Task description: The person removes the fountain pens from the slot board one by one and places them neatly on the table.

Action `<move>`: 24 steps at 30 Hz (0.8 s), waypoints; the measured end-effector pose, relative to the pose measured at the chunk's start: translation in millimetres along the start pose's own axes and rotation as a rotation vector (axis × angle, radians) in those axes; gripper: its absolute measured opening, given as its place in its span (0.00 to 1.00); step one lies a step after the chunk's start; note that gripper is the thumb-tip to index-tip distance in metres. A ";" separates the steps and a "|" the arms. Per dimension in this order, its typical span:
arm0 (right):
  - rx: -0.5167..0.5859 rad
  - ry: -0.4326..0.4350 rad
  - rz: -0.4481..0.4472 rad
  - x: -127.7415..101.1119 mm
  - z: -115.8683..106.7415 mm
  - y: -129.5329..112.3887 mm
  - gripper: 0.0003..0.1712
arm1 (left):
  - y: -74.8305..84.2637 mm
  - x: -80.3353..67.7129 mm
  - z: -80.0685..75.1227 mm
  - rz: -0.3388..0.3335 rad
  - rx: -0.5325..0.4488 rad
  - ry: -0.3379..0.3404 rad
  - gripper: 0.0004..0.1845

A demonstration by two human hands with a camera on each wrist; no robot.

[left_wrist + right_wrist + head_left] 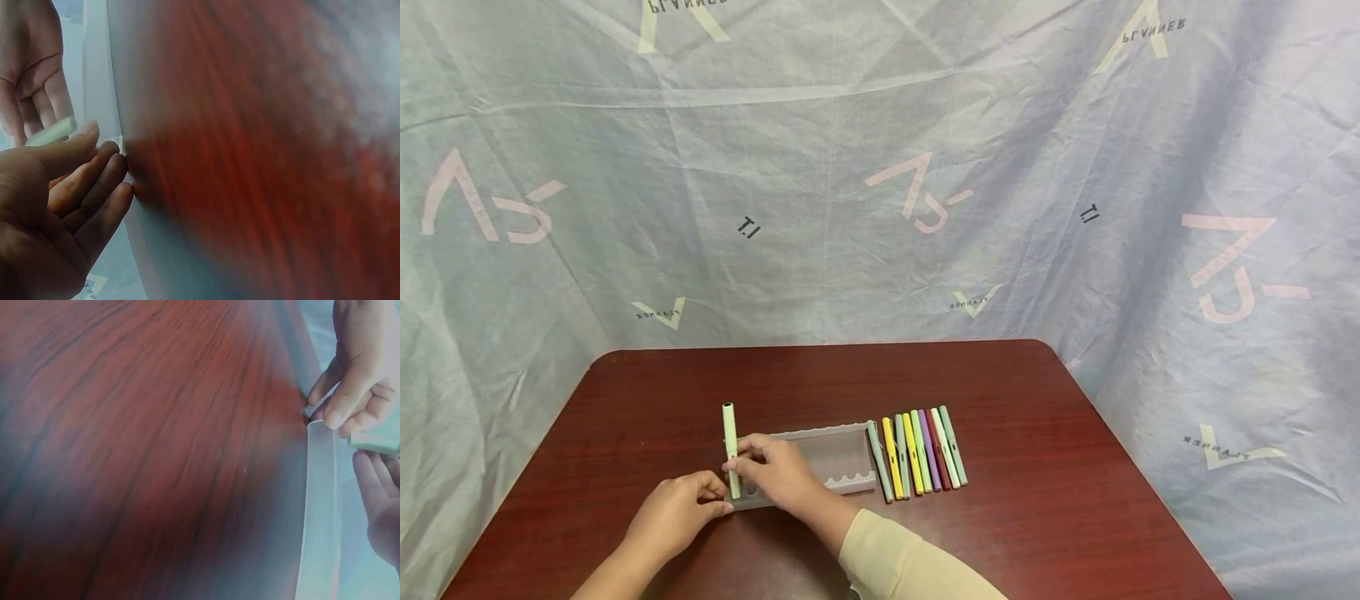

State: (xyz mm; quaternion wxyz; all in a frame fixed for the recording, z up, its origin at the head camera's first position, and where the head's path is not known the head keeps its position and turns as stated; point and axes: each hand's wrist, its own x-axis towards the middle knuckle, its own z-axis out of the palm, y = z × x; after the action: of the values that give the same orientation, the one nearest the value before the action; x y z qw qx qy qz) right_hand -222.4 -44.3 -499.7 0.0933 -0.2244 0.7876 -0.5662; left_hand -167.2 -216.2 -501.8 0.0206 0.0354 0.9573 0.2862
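Note:
My right hand (782, 471) pinches a pale green capped pen (730, 429) over the left end of a translucent pen tray (853, 485) with notched long sides. The pen points lengthwise away from me, across the tray. At the tray's near left corner is my left hand (673, 510), its thumb and fingertips on the end. In the right wrist view, the left hand (362, 369) pinches the tray's end (320, 512), and the pen (373, 443) lies close by. The left wrist view shows the pen (53, 132) partly behind the left thumb.
Right of the tray lies a row of several capped pens in yellow, green, purple (929, 450), dark red and white. The nearest dark green pen (879, 462) touches or nearly touches the tray's right end. A grey printed cloth (827, 208) hangs around the dark red table (1037, 500).

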 end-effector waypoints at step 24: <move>0.215 -0.067 0.050 -14.3 -26.0 21.7 0.06 | -1.1 -1.3 2.0 0.017 0.011 0.044 0.08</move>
State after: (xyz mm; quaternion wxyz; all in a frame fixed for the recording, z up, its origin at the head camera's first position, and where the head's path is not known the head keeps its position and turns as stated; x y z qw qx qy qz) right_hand -225.6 -10.0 -512.7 0.1570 -0.2123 0.7242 -0.6370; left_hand -165.8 -216.1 -504.0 -0.0031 0.0374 0.9587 0.2819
